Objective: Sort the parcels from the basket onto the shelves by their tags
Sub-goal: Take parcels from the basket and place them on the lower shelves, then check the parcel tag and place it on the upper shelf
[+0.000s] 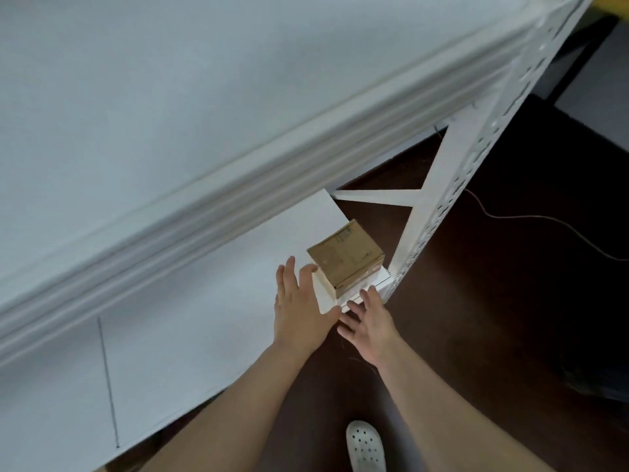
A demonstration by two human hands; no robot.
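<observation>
Brown cardboard parcel [347, 258] sits at the far rt end of the lower shelf [204, 318], just beside the white upright post [476, 165]. It's boxy, near cube-shaped, plain kraft colour w/ faint dark print on top. The print is too blurred to read and no tag is legible. A darker band runs along its lower front side. The parcel rests on a flat white piece [381, 275] w/ a rounded corner; can't tell if that's a separate box or part of the shelf.

Left hand [299, 301] lies flat over the shelf, fingers straight and spread, grasping nothing. Its fingertips reach the parcel's left corner; touching or just short, can't tell. Right hand [372, 321] is likewise released, fingers splayed, tips at the shelf's front edge just below the parcel. Both forearms are bare.

The lower shelf is a white board w/ a thin dark line [109, 383] across it toward the left. Above it the upper shelf [170, 97] fills most of the view, white w/ a ridged front rim. The post is perforated, and white braces [374, 196] meet it behind the parcel. Floor [510, 301] is dark brown, w/ a thin cable [544, 220] trailing across it at rt. A white clog [366, 444] w/ holes shows at btm, between the forearms. A dark bulky shape [595, 379] sits at the rt edge; can't make it out.
</observation>
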